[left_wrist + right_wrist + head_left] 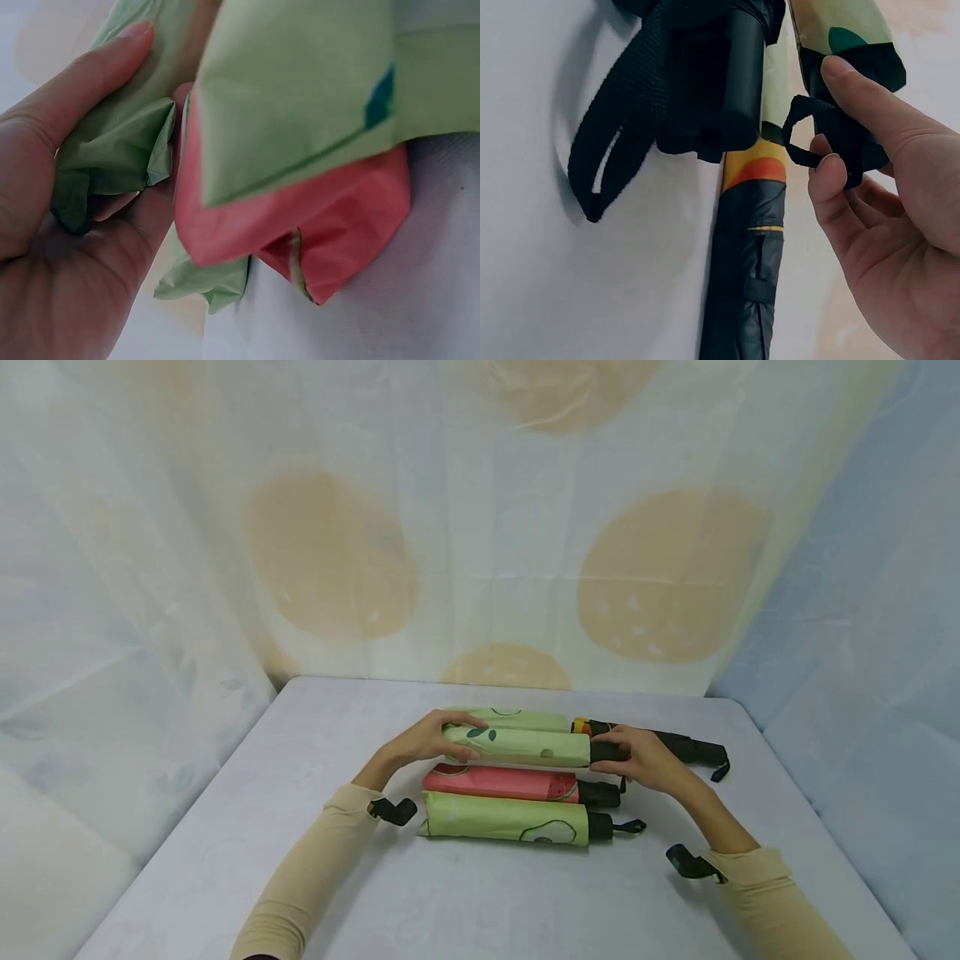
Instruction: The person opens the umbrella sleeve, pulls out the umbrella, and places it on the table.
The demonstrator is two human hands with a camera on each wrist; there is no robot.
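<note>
Umbrella handle [604, 751] hidden under right hand [643, 762]

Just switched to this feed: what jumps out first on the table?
Folded umbrellas lie side by side at the table's middle. Both hands hold a pale green umbrella above the row: the left hand grips its cloth end, the right hand its black handle. A red umbrella lies just nearer.

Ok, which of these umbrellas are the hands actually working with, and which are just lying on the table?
In hand:
light green umbrella, left hand holding its tip end, right hand at its black handle

Lying about:
red umbrella
avocado-print umbrella
far green umbrella
black umbrella
</note>
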